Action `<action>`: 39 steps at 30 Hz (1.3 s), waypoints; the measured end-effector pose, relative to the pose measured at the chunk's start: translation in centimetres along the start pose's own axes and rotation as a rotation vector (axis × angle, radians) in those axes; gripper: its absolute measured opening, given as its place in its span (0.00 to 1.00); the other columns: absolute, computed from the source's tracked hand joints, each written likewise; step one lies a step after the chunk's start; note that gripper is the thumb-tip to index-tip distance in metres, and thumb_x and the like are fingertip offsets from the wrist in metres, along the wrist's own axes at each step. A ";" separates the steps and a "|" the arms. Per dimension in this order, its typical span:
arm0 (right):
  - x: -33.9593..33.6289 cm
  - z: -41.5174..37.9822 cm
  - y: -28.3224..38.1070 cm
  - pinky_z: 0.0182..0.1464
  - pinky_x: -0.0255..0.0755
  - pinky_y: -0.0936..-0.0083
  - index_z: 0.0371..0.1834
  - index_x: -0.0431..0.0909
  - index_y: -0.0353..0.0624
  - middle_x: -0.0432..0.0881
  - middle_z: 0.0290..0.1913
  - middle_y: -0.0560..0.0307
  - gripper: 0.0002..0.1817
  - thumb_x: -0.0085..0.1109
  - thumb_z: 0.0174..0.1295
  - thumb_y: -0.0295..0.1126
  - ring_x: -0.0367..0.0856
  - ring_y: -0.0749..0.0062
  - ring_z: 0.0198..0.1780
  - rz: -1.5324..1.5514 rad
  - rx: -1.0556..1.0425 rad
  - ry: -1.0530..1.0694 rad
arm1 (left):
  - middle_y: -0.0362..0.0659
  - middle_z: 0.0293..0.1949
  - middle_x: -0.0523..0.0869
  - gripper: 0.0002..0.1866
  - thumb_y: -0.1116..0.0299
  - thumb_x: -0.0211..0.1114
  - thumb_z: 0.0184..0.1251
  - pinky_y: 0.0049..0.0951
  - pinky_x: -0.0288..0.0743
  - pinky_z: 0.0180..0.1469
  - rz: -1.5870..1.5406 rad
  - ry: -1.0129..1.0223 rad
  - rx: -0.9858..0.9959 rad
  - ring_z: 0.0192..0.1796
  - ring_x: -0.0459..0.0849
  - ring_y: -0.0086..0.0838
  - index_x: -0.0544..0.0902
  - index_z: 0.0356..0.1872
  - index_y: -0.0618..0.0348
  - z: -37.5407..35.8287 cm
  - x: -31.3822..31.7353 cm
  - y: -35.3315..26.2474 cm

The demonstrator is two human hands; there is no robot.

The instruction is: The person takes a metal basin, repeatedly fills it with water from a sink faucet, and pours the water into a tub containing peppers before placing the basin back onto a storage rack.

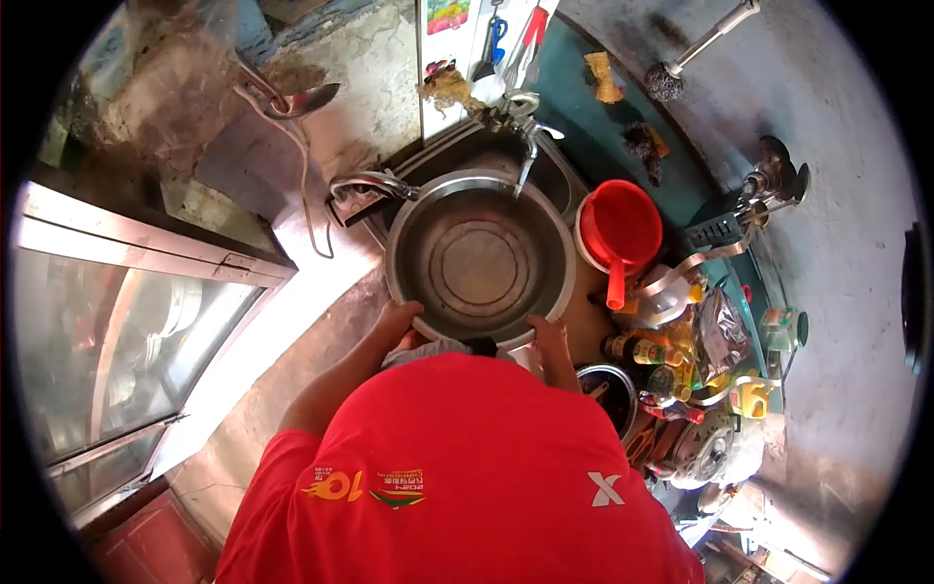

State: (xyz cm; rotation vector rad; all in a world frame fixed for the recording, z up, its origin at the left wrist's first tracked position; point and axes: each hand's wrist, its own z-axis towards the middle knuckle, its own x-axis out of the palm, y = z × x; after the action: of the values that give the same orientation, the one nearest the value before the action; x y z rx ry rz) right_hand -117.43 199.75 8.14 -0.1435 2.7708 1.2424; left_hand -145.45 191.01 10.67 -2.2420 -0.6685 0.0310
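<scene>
A large round metal basin (561, 219) sits over the sink (455, 154), below the faucet (525, 127). Its broad rim faces up, and whether it holds water I cannot make out. My left hand (397, 321) grips the near left part of the rim, thumb on top and fingers beneath. On the near right part of the same rim, my right hand (551, 338) has hold in a similar way, its fingers mostly hidden under the edge. The faucet's spout ends at the basin's far right rim.
To the right stand a red ladle-like dipper (624, 226), several bottles (644, 350) and a dark pot (623, 381). Utensils (769, 185) hang on the right wall. A curved metal handle (374, 183) lies left of the basin. A glass-fronted cabinet (126, 350) is at far left.
</scene>
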 end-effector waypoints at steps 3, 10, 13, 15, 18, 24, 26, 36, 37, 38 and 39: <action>-0.2 -0.4 0.4 0.26 0.70 0.77 0.47 0.70 0.34 0.76 0.35 0.52 0.27 0.62 0.43 0.35 0.75 0.71 0.29 -0.059 0.031 -0.042 | 0.53 0.36 0.79 0.20 0.73 0.59 0.49 0.36 0.76 0.36 0.077 -0.005 -0.027 0.36 0.81 0.38 0.72 0.43 0.77 0.4 0.0 -0.2; 0.1 -1.1 0.9 0.36 0.71 0.72 0.47 0.70 0.32 0.77 0.40 0.50 0.28 0.62 0.44 0.39 0.76 0.66 0.37 -0.062 -0.055 -0.007 | 0.52 0.36 0.80 0.20 0.73 0.59 0.48 0.37 0.75 0.36 -0.070 0.040 0.030 0.37 0.80 0.38 0.73 0.44 0.73 1.7 -0.7 1.6; -0.4 0.1 -0.3 0.38 0.71 0.72 0.49 0.70 0.32 0.76 0.42 0.50 0.30 0.63 0.45 0.40 0.76 0.65 0.39 -0.030 0.006 0.010 | 0.51 0.36 0.80 0.21 0.73 0.59 0.47 0.35 0.75 0.37 -0.053 0.007 0.012 0.36 0.80 0.38 0.73 0.45 0.73 1.7 -0.5 1.6; -0.6 0.7 -0.7 0.33 0.72 0.74 0.52 0.67 0.36 0.75 0.43 0.53 0.31 0.63 0.45 0.40 0.76 0.68 0.36 -0.045 0.023 0.024 | 0.51 0.37 0.80 0.21 0.73 0.59 0.48 0.35 0.75 0.37 -0.023 0.002 0.004 0.36 0.80 0.38 0.73 0.45 0.73 2.7 -1.2 2.5; -0.3 -0.3 0.4 0.35 0.72 0.72 0.54 0.66 0.37 0.75 0.43 0.53 0.33 0.63 0.45 0.40 0.76 0.67 0.38 -0.095 0.071 -0.003 | 0.52 0.38 0.80 0.21 0.72 0.58 0.48 0.34 0.74 0.39 0.033 0.005 -0.007 0.37 0.80 0.37 0.72 0.45 0.73 3.4 -1.9 3.2; 0.0 -1.4 1.4 0.36 0.71 0.71 0.54 0.67 0.35 0.75 0.43 0.53 0.33 0.63 0.44 0.40 0.75 0.66 0.39 -0.085 0.022 -0.048 | 0.52 0.40 0.78 0.23 0.73 0.58 0.48 0.34 0.75 0.40 -0.010 0.023 -0.009 0.39 0.80 0.38 0.70 0.49 0.72 2.1 -0.8 1.7; -0.3 0.1 -0.4 0.35 0.71 0.71 0.52 0.67 0.34 0.76 0.41 0.52 0.32 0.63 0.44 0.39 0.76 0.66 0.38 0.001 -0.052 0.013 | 0.53 0.40 0.78 0.24 0.74 0.57 0.48 0.34 0.75 0.40 -0.054 0.038 -0.002 0.40 0.79 0.38 0.69 0.50 0.72 1.8 -0.6 1.5; -0.9 1.1 -1.3 0.33 0.70 0.70 0.47 0.69 0.32 0.77 0.37 0.50 0.29 0.63 0.42 0.37 0.76 0.66 0.36 -0.200 -0.021 -0.036 | 0.56 0.48 0.73 0.28 0.67 0.62 0.56 0.42 0.75 0.44 -0.408 0.119 -0.148 0.46 0.77 0.43 0.64 0.55 0.69 -1.0 0.9 -1.5; -0.9 1.0 -1.2 0.33 0.70 0.70 0.47 0.70 0.31 0.77 0.36 0.50 0.29 0.62 0.42 0.37 0.76 0.65 0.35 -0.199 -0.040 -0.042 | 0.56 0.48 0.74 0.28 0.66 0.63 0.57 0.43 0.75 0.45 -0.532 0.141 -0.202 0.46 0.77 0.43 0.64 0.55 0.69 -1.5 1.2 -2.3; -0.8 1.0 -1.2 0.34 0.70 0.70 0.47 0.70 0.31 0.77 0.36 0.49 0.29 0.62 0.42 0.38 0.76 0.65 0.35 -0.198 -0.060 -0.048 | 0.56 0.48 0.74 0.28 0.66 0.63 0.57 0.43 0.75 0.45 -0.534 0.139 -0.203 0.46 0.77 0.43 0.64 0.55 0.69 -0.8 0.9 -1.8; -0.7 1.2 -1.4 0.34 0.70 0.70 0.47 0.70 0.31 0.77 0.36 0.49 0.29 0.62 0.42 0.38 0.76 0.65 0.35 -0.201 -0.058 -0.046 | 0.56 0.46 0.75 0.26 0.68 0.62 0.56 0.43 0.75 0.44 -0.505 0.141 -0.188 0.45 0.77 0.44 0.65 0.54 0.70 0.4 0.2 -0.7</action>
State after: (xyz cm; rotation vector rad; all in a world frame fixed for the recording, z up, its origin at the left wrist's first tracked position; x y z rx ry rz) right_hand -116.51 199.72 6.41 -0.3823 2.6064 1.2584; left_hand -145.67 191.75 10.92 -2.1600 -1.1773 -0.4515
